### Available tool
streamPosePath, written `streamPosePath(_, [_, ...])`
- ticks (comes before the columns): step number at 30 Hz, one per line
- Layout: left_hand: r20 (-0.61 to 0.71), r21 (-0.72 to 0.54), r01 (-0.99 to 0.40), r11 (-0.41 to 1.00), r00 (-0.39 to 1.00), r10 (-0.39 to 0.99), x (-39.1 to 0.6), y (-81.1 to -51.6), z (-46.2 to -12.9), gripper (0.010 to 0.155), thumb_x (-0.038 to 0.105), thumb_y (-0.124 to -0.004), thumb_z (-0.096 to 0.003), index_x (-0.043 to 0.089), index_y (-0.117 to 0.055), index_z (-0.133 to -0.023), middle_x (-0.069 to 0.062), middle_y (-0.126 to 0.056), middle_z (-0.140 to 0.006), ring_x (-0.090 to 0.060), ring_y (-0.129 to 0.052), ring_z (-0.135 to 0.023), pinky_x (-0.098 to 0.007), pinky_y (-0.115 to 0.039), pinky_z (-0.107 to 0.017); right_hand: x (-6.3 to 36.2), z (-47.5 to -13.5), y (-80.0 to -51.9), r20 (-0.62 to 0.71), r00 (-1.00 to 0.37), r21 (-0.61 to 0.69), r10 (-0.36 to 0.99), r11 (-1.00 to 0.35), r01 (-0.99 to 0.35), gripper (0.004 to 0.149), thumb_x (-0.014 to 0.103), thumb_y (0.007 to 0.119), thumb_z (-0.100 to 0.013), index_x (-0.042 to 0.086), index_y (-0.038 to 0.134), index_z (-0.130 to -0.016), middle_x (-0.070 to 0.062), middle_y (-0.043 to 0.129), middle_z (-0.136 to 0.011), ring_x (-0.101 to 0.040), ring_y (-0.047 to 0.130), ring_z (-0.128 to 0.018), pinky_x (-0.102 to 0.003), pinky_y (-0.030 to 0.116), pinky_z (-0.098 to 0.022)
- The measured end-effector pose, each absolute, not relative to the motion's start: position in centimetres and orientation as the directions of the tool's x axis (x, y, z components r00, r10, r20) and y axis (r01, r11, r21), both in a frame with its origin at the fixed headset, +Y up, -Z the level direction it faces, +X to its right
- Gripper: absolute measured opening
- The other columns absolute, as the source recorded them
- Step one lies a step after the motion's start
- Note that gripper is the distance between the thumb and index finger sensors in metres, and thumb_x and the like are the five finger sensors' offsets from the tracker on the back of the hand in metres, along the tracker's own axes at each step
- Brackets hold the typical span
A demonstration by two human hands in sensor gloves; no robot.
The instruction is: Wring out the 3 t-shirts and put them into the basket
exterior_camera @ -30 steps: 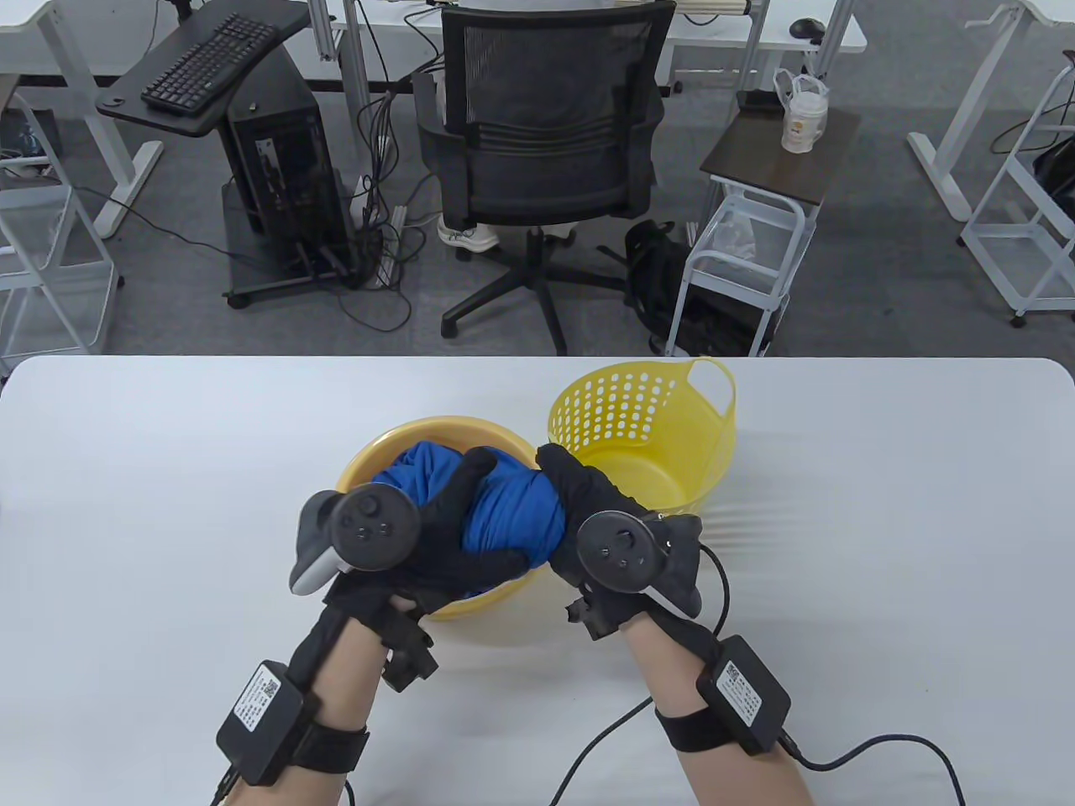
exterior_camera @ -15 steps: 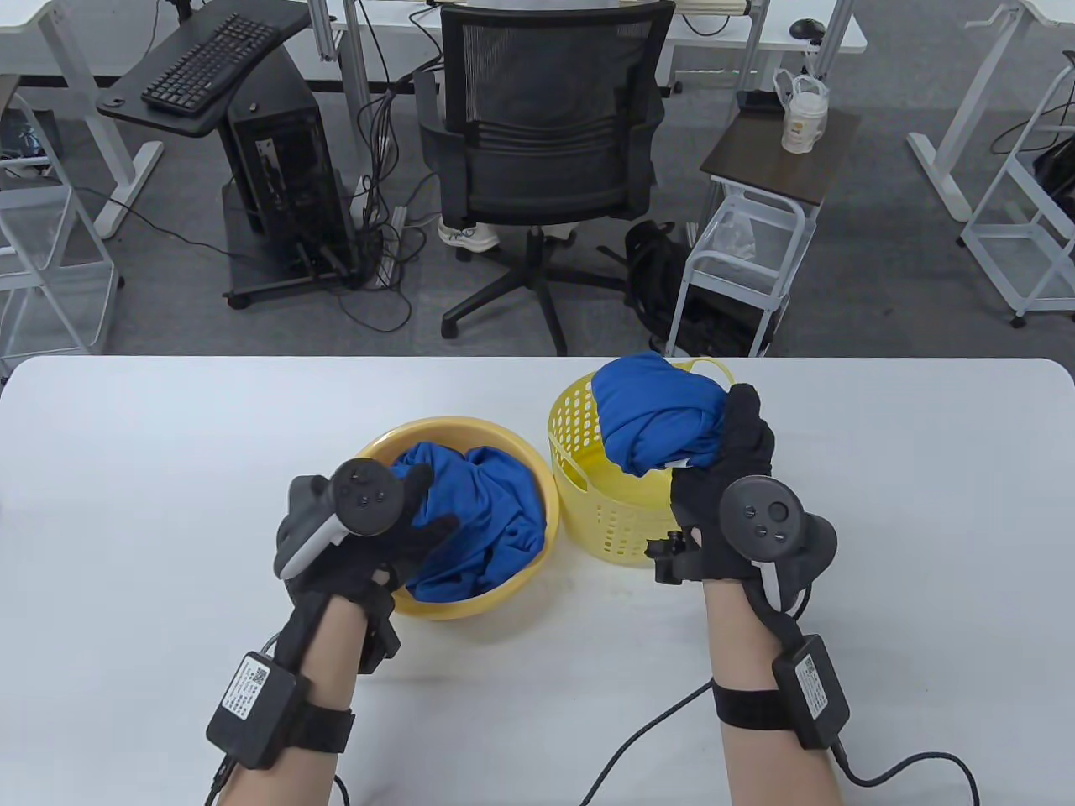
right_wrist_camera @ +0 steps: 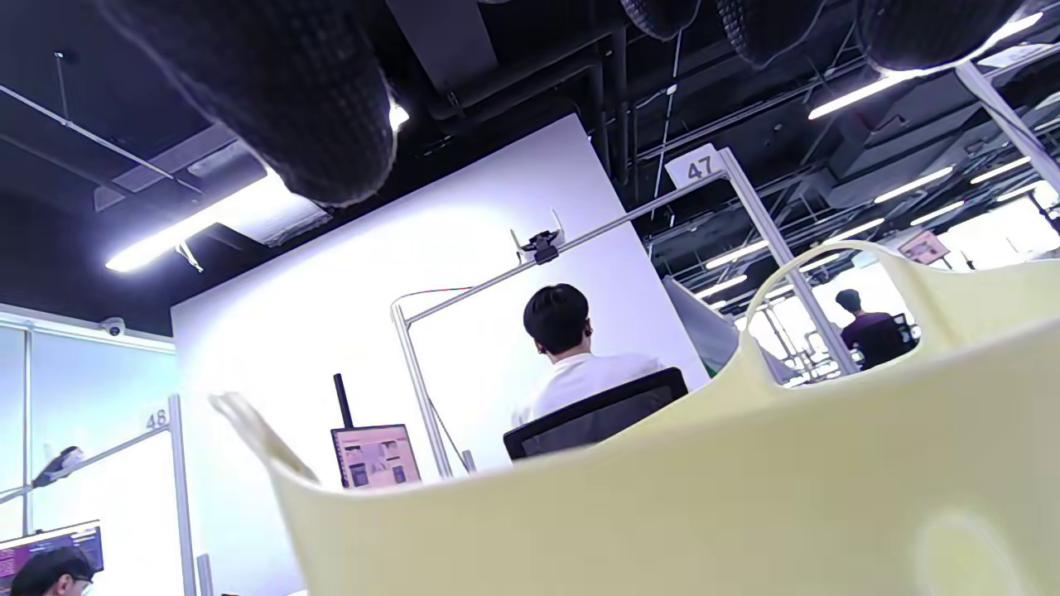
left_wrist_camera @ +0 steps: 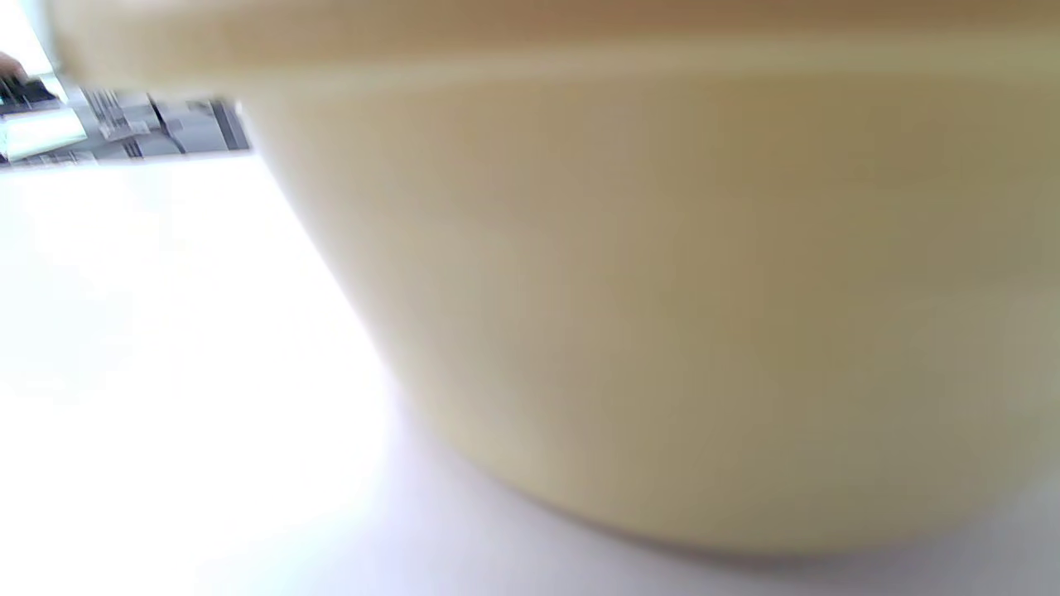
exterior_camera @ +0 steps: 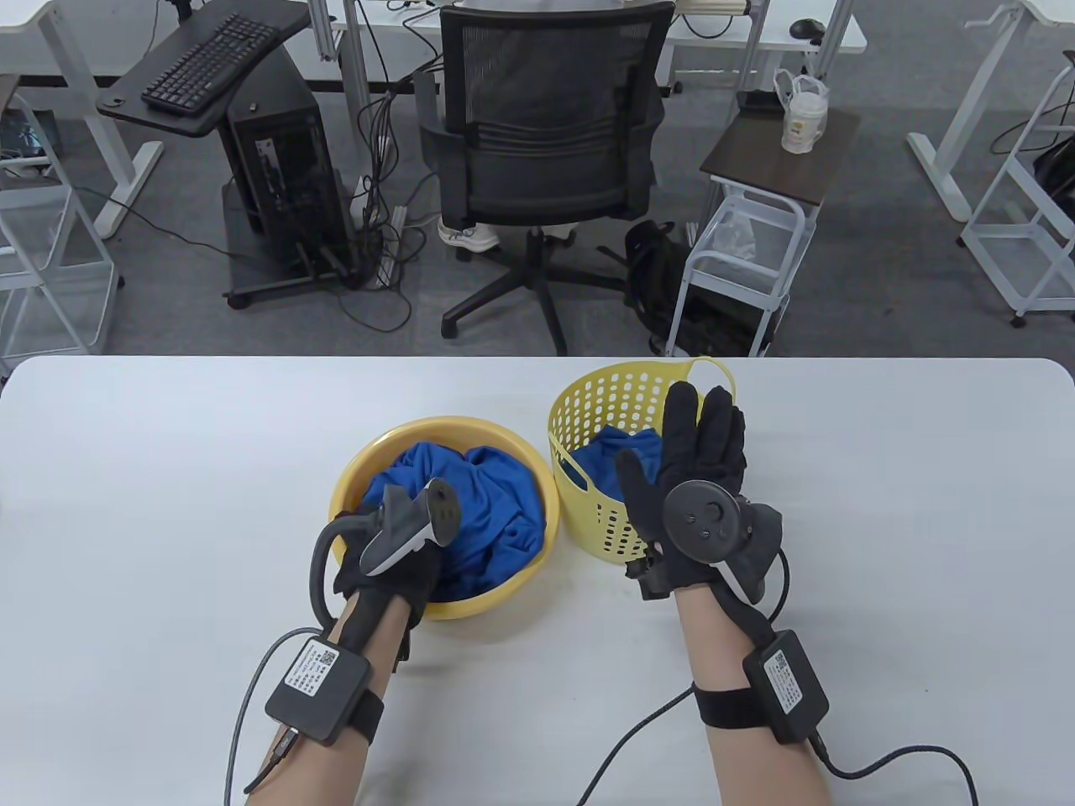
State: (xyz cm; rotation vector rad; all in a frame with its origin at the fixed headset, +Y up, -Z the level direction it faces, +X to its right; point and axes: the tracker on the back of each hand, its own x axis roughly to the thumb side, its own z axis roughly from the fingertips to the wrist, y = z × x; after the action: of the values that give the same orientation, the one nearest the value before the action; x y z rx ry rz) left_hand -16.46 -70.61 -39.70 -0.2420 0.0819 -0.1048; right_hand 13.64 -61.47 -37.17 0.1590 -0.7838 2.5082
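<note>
Now one blue shirt lies in basket; others fill basin.

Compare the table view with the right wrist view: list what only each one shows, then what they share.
Only the table view: the yellow basin holding blue t-shirts, the left hand reaching into it, a blue t-shirt lying inside the yellow basket, and the white table.

Only the right wrist view: ceiling lights, a white partition and a seated person in white, from behind.

Both: the basket, as a pale wall with its handle loop in the wrist view, and the right hand with its fingers straight, holding nothing.
</note>
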Motion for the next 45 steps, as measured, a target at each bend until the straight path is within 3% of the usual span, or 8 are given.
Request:
streamPosePath(7, [-0.045,-0.074,-0.268,0.961,0.963,0.265,-19.0,-64.7,-37.4,0.041,0.041,-0.074,-0.0626,0.032,-0.075,-0.102,-0.008,-0.096,-0.097,-0.032,-0.097,-0.083,-0.056,-0.078,-0.065,13.8,-36.9,-61.2,0.263,-0.855,-0.497,0.446,-0.697,-0.517,0.089,0.043,0.083,-0.058,0.007,0.024,-0.114,-0.047,0.026,-0.109,-0.078,0.037,-0.092,-0.086,0.049,-0.054])
streamPosePath(14, [0.180,-0.125,-0.969,0.211,0.187,0.966,-22.8,-60.7,-34.2,0.042,0.033,-0.070,-0.0649,0.017,-0.069,-0.104,-0.013,-0.098,-0.091,-0.030,-0.102,-0.075,-0.054,-0.082,-0.061,12.1,-36.3,-61.0,0.342,-0.848,-0.475,0.406,-0.704,-0.529,0.090,0.044,0.084,-0.057,0.007,0.026,-0.114,-0.047,0.027,-0.110,-0.078,0.037,-0.093,-0.087,0.048,-0.055])
streamPosePath(18, [0.340,-0.301,-0.953,-0.043,-0.149,0.928,-23.1,-58.7,-32.6,0.042,0.037,-0.066,-0.0672,0.026,-0.061,-0.107,-0.005,-0.084,-0.108,-0.032,-0.086,-0.097,-0.058,-0.065,-0.076,10.0,-35.7,-61.1,0.434,-0.844,-0.418,0.314,-0.760,-0.498,0.093,0.045,0.087,-0.055,0.009,0.025,-0.114,-0.045,0.028,-0.112,-0.076,0.032,-0.095,-0.086,0.044,-0.057])
streamPosePath(25, [0.539,-0.565,-0.824,-0.047,-0.412,0.735,-21.0,-53.7,-27.1,0.041,0.043,-0.062,-0.0677,0.041,-0.057,-0.108,0.011,-0.074,-0.118,-0.020,-0.064,-0.116,-0.050,-0.039,-0.088,5.4,-34.6,-62.1,0.613,-0.776,-0.225,0.151,-0.907,-0.355,0.111,0.056,0.090,-0.047,0.002,0.019,-0.114,-0.045,0.015,-0.112,-0.073,0.013,-0.092,-0.083,0.027,-0.057])
streamPosePath(33, [0.476,-0.819,-0.572,0.038,-0.642,0.601,-17.0,-51.0,-20.9,0.041,0.045,-0.061,-0.0672,0.045,-0.056,-0.108,0.016,-0.074,-0.118,-0.015,-0.065,-0.117,-0.046,-0.039,-0.090,-0.3,-33.6,-66.5,0.680,-0.574,0.173,0.456,-0.860,-0.480,0.125,0.063,0.088,-0.042,-0.006,0.009,-0.109,-0.048,0.008,-0.108,-0.075,0.007,-0.088,-0.083,0.022,-0.053])
streamPosePath(36, [0.394,-0.880,-0.474,0.023,-0.702,0.593,-16.3,-51.0,-20.2,0.041,0.045,-0.062,-0.0671,0.045,-0.056,-0.108,0.016,-0.074,-0.118,-0.015,-0.064,-0.117,-0.044,-0.036,-0.091,-1.4,-33.4,-67.8,0.607,-0.550,0.269,0.573,-0.800,-0.536,0.111,0.058,0.088,-0.047,0.002,0.019,-0.113,-0.049,0.010,-0.108,-0.076,0.008,-0.087,-0.084,0.022,-0.052])
streamPosePath(39, [0.395,-0.879,-0.476,0.010,-0.718,0.573,-17.2,-50.8,-20.6,0.041,0.046,-0.061,-0.0674,0.045,-0.055,-0.108,0.016,-0.073,-0.119,-0.015,-0.064,-0.118,-0.045,-0.037,-0.091,-1.2,-33.6,-67.2,0.619,-0.475,0.231,0.626,-0.722,-0.652,0.051,0.036,0.083,-0.056,0.014,0.073,-0.101,-0.040,0.032,-0.112,-0.072,0.019,-0.091,-0.082,0.025,-0.052])
streamPosePath(45, [0.558,-0.680,-0.727,-0.096,-0.597,0.576,-22.6,-51.6,-24.1,0.042,0.045,-0.061,-0.0677,0.043,-0.055,-0.109,0.014,-0.077,-0.117,-0.019,-0.070,-0.115,-0.055,-0.055,-0.087,5.7,-35.1,-62.6,0.487,-0.479,0.062,0.730,-0.576,-0.815,0.044,0.029,0.081,-0.057,0.008,0.079,-0.096,-0.041,0.054,-0.109,-0.075,0.043,-0.091,-0.084,0.039,-0.054])
